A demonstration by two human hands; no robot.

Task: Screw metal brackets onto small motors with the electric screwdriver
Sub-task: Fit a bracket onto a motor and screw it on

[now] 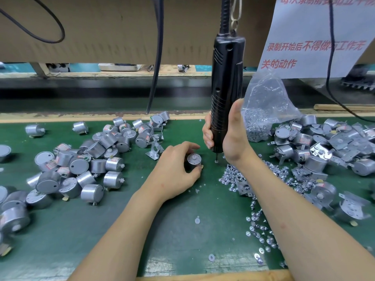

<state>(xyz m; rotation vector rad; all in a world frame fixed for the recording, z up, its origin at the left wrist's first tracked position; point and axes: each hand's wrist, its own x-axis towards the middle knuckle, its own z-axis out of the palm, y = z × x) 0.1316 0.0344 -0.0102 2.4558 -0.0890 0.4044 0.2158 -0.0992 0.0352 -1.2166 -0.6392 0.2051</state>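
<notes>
Motor (193, 161) pinched upright by left grip (175, 169) — right grip (233, 138) clasps the electric screwdriver (225, 78); hold it plumb.

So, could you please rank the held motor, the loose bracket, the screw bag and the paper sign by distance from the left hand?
1. Motor: gripped in the left hand.
2. Loose bracket: on the mat, just behind-left of the hand.
3. Bag of screws: rear right, past the electric screwdriver.
4. Paper sign: hanging far right, beyond the bag.
</notes>
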